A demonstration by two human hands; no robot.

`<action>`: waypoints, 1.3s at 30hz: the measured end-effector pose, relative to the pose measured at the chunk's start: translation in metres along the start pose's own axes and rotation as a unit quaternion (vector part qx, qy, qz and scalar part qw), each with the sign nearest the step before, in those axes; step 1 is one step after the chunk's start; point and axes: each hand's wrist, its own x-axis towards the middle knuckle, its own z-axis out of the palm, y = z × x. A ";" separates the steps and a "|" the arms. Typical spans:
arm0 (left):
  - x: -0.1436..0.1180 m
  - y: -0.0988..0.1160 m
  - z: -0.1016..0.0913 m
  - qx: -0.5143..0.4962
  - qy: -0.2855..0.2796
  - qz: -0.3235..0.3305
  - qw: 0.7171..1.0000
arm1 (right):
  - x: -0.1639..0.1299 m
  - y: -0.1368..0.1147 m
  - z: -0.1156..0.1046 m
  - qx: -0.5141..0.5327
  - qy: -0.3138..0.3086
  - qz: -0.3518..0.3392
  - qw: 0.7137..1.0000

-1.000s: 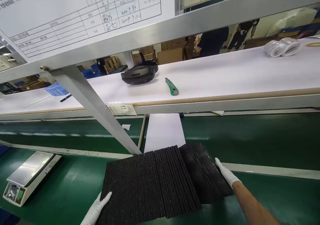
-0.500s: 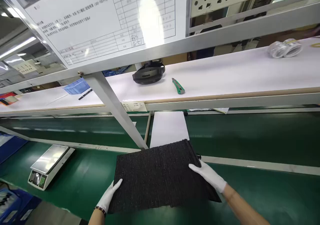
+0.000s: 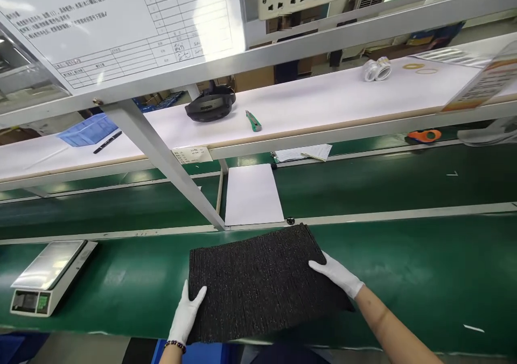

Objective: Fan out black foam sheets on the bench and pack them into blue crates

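Left hand: I am seeing my left hand [image 3: 186,314], in a white glove, lying flat with fingers pressed together against the near left edge of the foam stack [image 3: 258,283]; a dark bead bracelet [image 3: 175,345] is sitting at the wrist.
Right hand: my right hand [image 3: 337,273], also gloved, is resting with fingers together on the right edge of the stack, palm down.
Foam stack: black sheets are lying squared between both hands on the green belt [image 3: 424,267], near the middle of the view, slightly overhanging the near edge.
Scale: a scale [image 3: 48,275] is sitting on the belt, well apart to the left.
White sheet: a white sheet [image 3: 252,194] is lying just beyond the stack, on the far side.
Shelf: a white shelf [image 3: 323,103] is running across the far side, carrying a black device [image 3: 209,106], a green knife [image 3: 253,121] beside it, and tape rolls [image 3: 377,70] further right.
Notice board: a printed board [image 3: 121,19] is hanging above, far left.
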 end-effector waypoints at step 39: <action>-0.013 0.000 0.015 0.185 0.091 0.015 0.978 | 0.005 0.004 -0.012 -0.703 0.144 -0.170 0.676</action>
